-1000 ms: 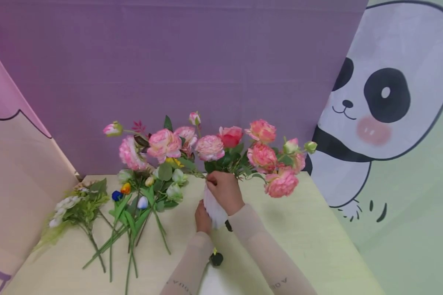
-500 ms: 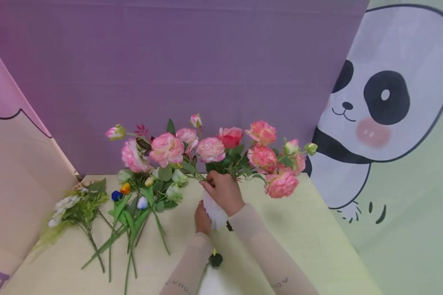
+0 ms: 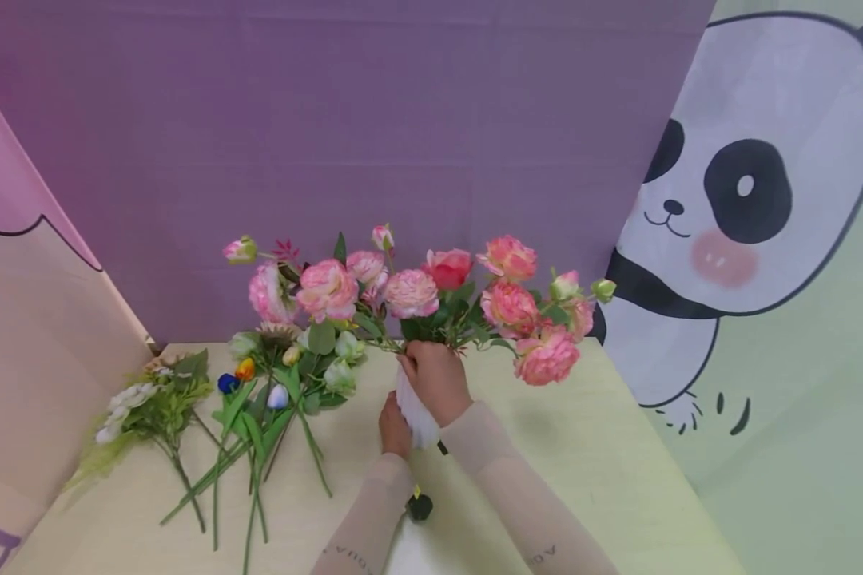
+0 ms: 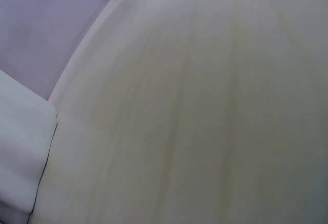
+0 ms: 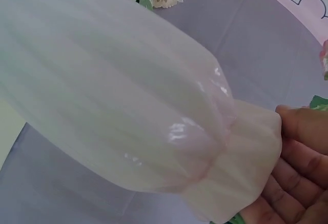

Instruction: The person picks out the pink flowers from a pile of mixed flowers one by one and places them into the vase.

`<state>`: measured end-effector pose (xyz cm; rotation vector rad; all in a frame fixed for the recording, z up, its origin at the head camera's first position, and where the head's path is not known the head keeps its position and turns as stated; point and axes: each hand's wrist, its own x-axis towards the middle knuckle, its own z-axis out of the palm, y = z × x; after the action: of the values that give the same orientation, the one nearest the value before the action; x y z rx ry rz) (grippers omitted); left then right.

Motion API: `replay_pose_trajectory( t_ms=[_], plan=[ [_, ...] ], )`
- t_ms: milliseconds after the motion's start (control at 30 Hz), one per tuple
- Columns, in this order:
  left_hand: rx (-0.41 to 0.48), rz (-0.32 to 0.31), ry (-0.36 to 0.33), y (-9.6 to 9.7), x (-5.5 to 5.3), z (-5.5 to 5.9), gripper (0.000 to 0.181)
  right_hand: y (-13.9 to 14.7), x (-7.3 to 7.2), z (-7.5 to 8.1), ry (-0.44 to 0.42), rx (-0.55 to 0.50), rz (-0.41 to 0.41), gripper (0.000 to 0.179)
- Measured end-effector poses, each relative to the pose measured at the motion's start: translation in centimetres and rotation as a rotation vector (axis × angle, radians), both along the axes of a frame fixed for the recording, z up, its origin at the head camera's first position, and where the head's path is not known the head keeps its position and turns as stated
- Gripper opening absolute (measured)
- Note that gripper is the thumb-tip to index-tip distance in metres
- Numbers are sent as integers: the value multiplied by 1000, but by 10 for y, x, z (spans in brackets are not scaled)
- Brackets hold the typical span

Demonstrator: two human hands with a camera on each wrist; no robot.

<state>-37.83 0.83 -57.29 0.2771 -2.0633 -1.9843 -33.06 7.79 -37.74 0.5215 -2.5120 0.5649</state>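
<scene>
A white ribbed vase [image 3: 417, 423] stands between my hands and bears large pink peonies [image 3: 411, 293]. My left hand [image 3: 394, 427] holds the vase low on its left side. Up at the mouth, my right hand [image 3: 437, 382] pinches the stem of the left peony spray [image 3: 327, 289], close to the rim. In the right wrist view the vase [image 5: 118, 90] looks milky and narrows to a flared neck, with the right hand's fingers [image 5: 302, 157] curled against the rim. The pinched stem is hidden there. The left wrist view shows mostly tabletop [image 4: 195, 121].
To the left lie tulips [image 3: 277, 397] with long green stems, pale green blooms [image 3: 340, 375] and a spray of white flowers [image 3: 125, 407]. A black many-sided object [image 3: 420, 507] sits by the left forearm. A purple backdrop [image 3: 403, 120] closes the table's far edge.
The left peony spray has shifted a little to the right and its buds are lower. My right hand has sunk slightly toward the vase's mouth; my left hand has stayed put.
</scene>
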Motion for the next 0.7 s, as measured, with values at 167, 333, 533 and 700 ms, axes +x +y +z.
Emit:
replay_pose_trajectory(
  t_ms=[167, 333, 533, 700],
  plan=[
    [-85, 31, 35, -7, 3, 3, 44, -2, 1, -7, 48, -45, 33, 10],
    [-62, 41, -44, -13, 6, 12, 45, 5, 9, -19, 227, -141, 100, 19],
    [-72, 82, 17, -29, 6, 16, 29, 29, 16, -45, 457, -300, 197, 11],
    [-277, 4, 42, -64, 6, 26, 30, 67, 15, -74, 420, -296, 185, 12]
  ],
)
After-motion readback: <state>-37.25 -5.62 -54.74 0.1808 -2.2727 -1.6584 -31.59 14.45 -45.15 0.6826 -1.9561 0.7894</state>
